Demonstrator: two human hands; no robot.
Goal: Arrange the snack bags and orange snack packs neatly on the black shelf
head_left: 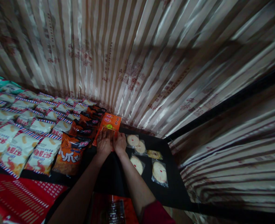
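Orange packet: it lies at the centre of the frame, its printed upper half [114, 120] showing above my fingers, its lower part covered.
My left hand [104, 143]: palm down on the packet, fingers stretched out over its lower part and pointing up the frame.
My right hand [120, 142]: against the packet's lower right side, just beside my left; I cannot tell whether its fingers pinch the edge or only rest there.
Dark-and-orange bags [68, 155]: a row just left of the packet, running from lower left of centre up towards the wrapping.
White bags [43, 152]: rows with striped edges, filling the left of the frame.
Green bags [2, 83]: at the far left edge, above the white ones.
Round pale pieces [159, 172]: in clear wrappers, right of my hands, with a small yellowish packet [154, 154] among them.
Worktop [174, 189]: black, under all of these.
Red basket [23, 199]: lower left corner.
Red-orange package [114, 210]: bottom centre, between my forearms.
Silvery wrapping [137, 62]: pleated and printed, across the top.
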